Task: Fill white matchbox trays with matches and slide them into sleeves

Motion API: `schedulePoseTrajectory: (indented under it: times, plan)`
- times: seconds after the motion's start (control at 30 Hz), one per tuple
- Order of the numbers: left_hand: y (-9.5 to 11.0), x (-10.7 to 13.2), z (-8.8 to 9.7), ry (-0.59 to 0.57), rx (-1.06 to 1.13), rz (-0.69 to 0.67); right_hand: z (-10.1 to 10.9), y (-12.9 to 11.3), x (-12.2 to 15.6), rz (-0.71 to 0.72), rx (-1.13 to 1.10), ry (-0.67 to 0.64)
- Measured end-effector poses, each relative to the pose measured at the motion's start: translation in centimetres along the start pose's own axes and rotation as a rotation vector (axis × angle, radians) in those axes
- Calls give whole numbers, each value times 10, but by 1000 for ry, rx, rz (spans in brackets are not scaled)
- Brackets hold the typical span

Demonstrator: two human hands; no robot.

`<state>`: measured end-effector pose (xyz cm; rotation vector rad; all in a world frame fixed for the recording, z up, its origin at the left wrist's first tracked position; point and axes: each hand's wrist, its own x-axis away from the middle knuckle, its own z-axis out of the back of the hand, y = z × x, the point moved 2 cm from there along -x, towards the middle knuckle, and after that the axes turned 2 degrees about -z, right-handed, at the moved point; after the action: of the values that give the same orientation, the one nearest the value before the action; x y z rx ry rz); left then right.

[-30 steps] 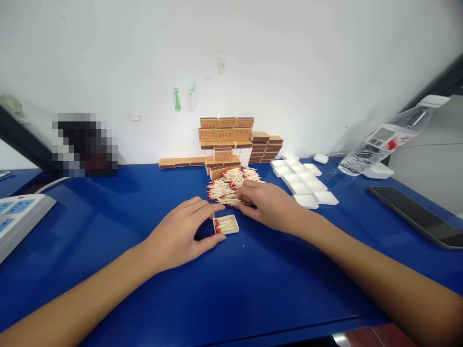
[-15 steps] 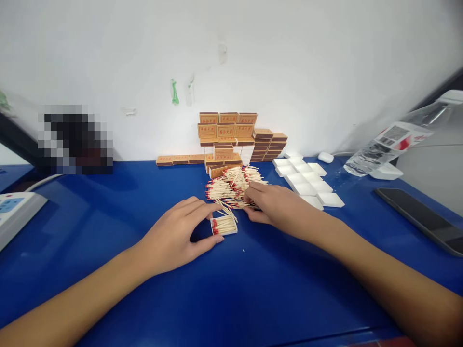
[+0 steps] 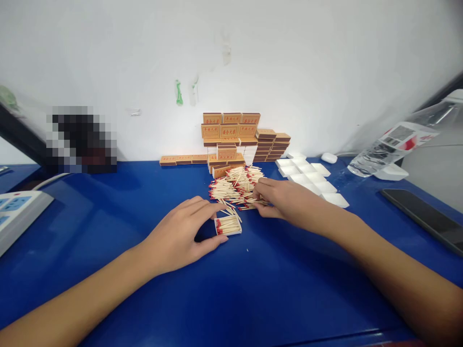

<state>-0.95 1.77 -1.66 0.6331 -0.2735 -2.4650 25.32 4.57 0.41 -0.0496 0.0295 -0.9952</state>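
My left hand (image 3: pixel 184 233) rests on the blue tabletop, thumb and fingers gripping a small white matchbox tray (image 3: pixel 237 233) from its near and far sides. Inside the tray lie red-tipped matches (image 3: pixel 227 225), heads to the left. Just behind it is a loose heap of matches (image 3: pixel 226 189), a few slanting down toward the tray. At the heap's right edge, my right hand (image 3: pixel 278 197) has its fingers pinched together on matches; the fingertips are partly hidden among the sticks.
Orange-and-brown matchboxes (image 3: pixel 229 131) stand stacked against the wall, with a low row (image 3: pixel 184 159) to their left. White trays (image 3: pixel 307 177) lie right of the heap. Farther right are a leaning plastic bottle (image 3: pixel 394 140) and a phone (image 3: pixel 419 214). A power strip (image 3: pixel 27 217) sits at left.
The whole view has shifted slightly. My right fingers have moved a little to the right along the heap's edge. My left hand keeps its hold on the tray.
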Motion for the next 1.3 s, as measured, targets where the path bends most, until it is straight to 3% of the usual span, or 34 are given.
schedulePoseTrajectory:
  times: [0.27,0.47,0.77,0.93,1.1,1.3]
  plan:
    - [0,0,-1,-8,13,13,15,9,10,121,-48,220]
    - [2,0,-1,-13,27,30,17,-14,13,209,-149,273]
    - [4,1,-4,13,26,25,-3,-56,7,260,-81,215]
    - [4,1,-3,16,14,22,0,-50,11,276,-158,172]
    - [1,1,-1,8,18,30,8,-36,14,198,-185,129]
    - [3,-2,2,5,22,7,4,-32,12,153,-223,24]
